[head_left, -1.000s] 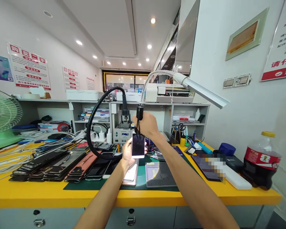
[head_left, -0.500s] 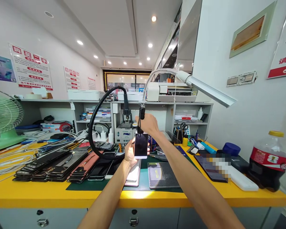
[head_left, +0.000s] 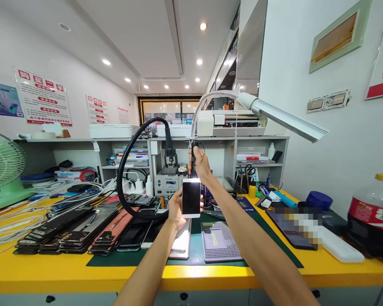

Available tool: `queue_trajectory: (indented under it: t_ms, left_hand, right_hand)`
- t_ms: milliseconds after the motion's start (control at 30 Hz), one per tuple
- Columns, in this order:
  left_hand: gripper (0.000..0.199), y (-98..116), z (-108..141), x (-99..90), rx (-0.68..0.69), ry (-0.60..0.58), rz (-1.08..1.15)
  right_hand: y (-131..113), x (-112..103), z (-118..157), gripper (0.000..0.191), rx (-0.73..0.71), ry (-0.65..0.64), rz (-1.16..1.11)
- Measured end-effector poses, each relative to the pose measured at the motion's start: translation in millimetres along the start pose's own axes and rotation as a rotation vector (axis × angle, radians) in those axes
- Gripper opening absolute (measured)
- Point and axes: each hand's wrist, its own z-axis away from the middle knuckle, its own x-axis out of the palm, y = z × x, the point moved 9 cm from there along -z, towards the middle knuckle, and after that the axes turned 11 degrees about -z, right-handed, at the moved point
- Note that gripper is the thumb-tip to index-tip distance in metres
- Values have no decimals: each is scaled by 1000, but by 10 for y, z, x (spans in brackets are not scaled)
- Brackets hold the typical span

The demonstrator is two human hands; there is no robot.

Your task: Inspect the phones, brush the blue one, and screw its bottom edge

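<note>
My left hand (head_left: 176, 211) is wrapped round a white-framed phone (head_left: 191, 199), holding it upright with the dark screen facing me. Just above the phone, my right hand (head_left: 200, 163) grips a slim black flashlight (head_left: 193, 157), its lit end pointing down at the phone's top edge. Bright light falls on the top of the phone. Below my left hand, a white phone (head_left: 180, 243) lies on the green mat (head_left: 196, 250), partly hidden by my forearm. To its right is a perforated metal plate (head_left: 220, 241).
Stacks of phone screens (head_left: 86, 225) and white cables lie left. A thick black hose (head_left: 121, 170) arches beside my left hand. A lamp (head_left: 284, 117) reaches over the right side. A cola bottle (head_left: 372, 221) and dark tablet (head_left: 290, 229) stand and lie right.
The flashlight in my right hand has turned more upright and its light now reaches the phone's top. The phone in my left hand sits slightly lower and more to the right. The view has shifted slightly.
</note>
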Motion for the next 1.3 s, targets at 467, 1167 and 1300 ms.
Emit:
queue_trajectory:
  t_ms: [467,1167,1300]
  left_hand:
    - [50,-13,-46,-45,-18,44,66]
    - [45,-51,-112,-50,-40,42,24]
    - [44,-29,-100,-10,-27,36,16]
  right_hand:
    - [22,179,23,45,-141,-162,-44]
    - [162,21,-55,37,-252,-150,74]
    - [140,-45,-79,37,-253,-132,51]
